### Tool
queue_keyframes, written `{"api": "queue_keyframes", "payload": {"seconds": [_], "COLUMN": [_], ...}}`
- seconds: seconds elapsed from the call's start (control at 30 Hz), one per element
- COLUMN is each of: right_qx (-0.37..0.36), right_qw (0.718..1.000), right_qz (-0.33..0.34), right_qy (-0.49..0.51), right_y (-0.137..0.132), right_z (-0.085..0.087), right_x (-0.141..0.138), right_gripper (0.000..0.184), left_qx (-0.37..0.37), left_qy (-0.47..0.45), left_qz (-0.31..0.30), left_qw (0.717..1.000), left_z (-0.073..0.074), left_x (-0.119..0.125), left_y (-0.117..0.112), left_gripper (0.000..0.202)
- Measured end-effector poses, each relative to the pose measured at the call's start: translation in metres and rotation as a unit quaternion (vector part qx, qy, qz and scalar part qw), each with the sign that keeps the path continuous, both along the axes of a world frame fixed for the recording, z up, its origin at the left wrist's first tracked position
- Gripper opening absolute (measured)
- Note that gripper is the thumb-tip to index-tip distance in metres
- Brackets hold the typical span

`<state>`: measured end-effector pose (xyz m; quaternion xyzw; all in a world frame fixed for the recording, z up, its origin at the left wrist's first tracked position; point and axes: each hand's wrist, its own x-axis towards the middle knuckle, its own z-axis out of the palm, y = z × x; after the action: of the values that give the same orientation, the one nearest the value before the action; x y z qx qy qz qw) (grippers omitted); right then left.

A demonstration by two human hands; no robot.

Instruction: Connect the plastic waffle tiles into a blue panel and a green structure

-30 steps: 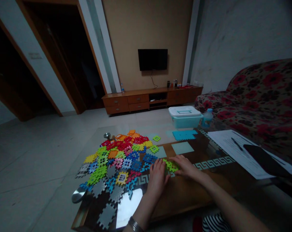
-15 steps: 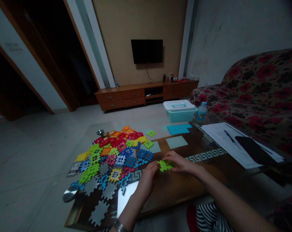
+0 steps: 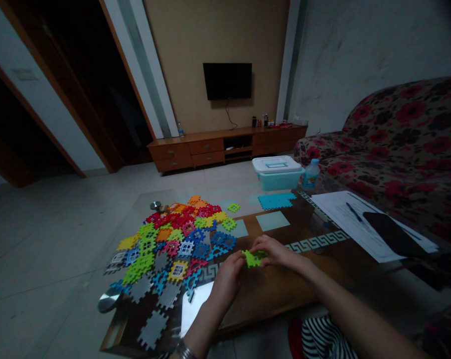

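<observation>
Between my two hands, over the glass-topped table (image 3: 270, 294), is a lime-green interlocking building piece (image 3: 252, 259) with notched edges. My left hand (image 3: 230, 271) grips its left edge with the fingertips. The fingers of my right hand (image 3: 272, 249) are bent around its right side and cover part of it. Whether it is one piece or two joined ones, I cannot tell. To the left spreads a heap of similar notched pieces in red, orange, yellow, blue, green and grey, among them a yellow window piece (image 3: 178, 270) and a blue arch piece (image 3: 218, 252) near my left hand.
Blue joined plates (image 3: 276, 201) lie at the table's far side, by a teal lidded box (image 3: 279, 179) and a bottle (image 3: 311, 174). Papers (image 3: 341, 209) with a pen and a black phone (image 3: 389, 232) are on the right. A white sheet (image 3: 195, 304) lies by my left forearm.
My right hand has shifted slightly left, and the green piece between my hands has turned a little. The heap and other objects stay as they were.
</observation>
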<state>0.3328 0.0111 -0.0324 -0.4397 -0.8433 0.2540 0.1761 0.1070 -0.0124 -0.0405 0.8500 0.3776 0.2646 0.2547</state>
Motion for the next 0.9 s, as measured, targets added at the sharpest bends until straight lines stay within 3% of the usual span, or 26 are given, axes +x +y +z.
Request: {"api": "queue_keyframes", "payload": {"seconds": [0.17, 0.3, 0.4, 0.63, 0.77, 0.83, 0.9], "right_qx": [-0.094, -0.137, -0.122, -0.034, -0.065, -0.071, -0.039], "right_qw": [0.987, 0.979, 0.986, 0.999, 0.995, 0.991, 0.989], "right_qz": [-0.011, -0.045, -0.044, -0.022, -0.011, -0.033, -0.097], "right_qy": [0.133, 0.145, 0.108, 0.002, 0.068, 0.106, 0.100], "right_y": [-0.001, 0.007, 0.008, -0.006, 0.000, 0.019, 0.050], "right_z": [-0.004, -0.009, -0.009, -0.009, -0.011, -0.010, -0.009], "right_x": [0.010, 0.021, 0.017, -0.022, -0.024, -0.019, -0.017], "right_gripper": [0.062, 0.061, 0.061, 0.077, 0.061, 0.043, 0.034], "left_qx": [-0.055, -0.040, -0.029, -0.082, -0.111, -0.120, -0.123], "left_qy": [-0.033, -0.063, -0.058, 0.029, 0.076, 0.093, 0.101], "left_qz": [0.072, 0.095, 0.107, 0.112, 0.110, 0.103, 0.097], "left_qw": [0.995, 0.993, 0.992, 0.990, 0.985, 0.983, 0.982], "left_z": [-0.001, 0.000, 0.002, 0.013, 0.021, 0.023, 0.022], "left_x": [-0.012, -0.021, -0.023, -0.013, -0.011, -0.011, -0.013], "left_y": [-0.003, -0.005, -0.005, -0.006, -0.007, -0.008, -0.008], "left_gripper": [0.044, 0.046, 0.043, 0.052, 0.057, 0.060, 0.061]}}
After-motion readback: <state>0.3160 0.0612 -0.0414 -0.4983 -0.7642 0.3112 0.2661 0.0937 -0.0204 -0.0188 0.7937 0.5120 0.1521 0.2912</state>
